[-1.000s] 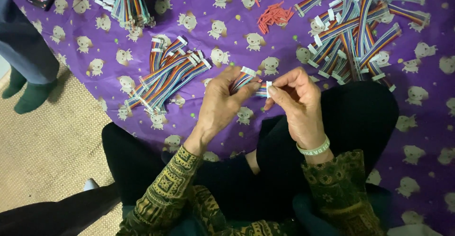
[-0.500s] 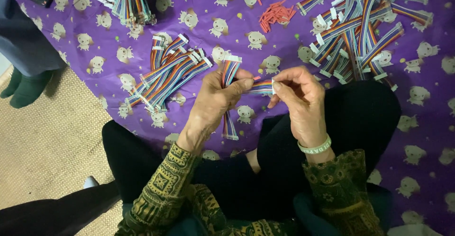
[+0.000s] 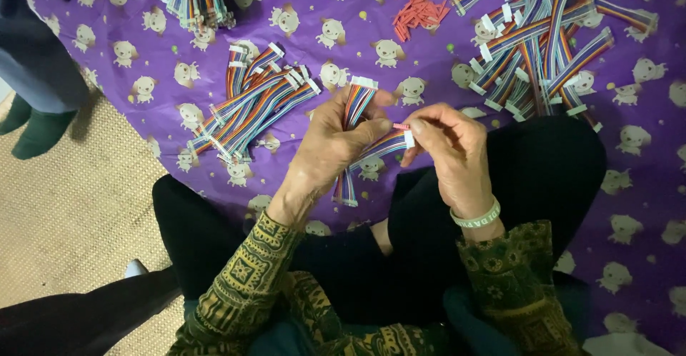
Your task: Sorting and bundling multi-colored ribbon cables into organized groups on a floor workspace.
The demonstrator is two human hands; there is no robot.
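The left hand (image 3: 325, 149) grips a rainbow ribbon cable (image 3: 355, 109) upright, its long axis vertical. The right hand (image 3: 446, 152) pinches a second cable's white connector (image 3: 409, 139) beside it, over the purple cloth (image 3: 429, 48).

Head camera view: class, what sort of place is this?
Probably a home floor used for piecework: a purple printed cloth over a woven mat, piles of rainbow ribbon cables, and a seated person's hands working.
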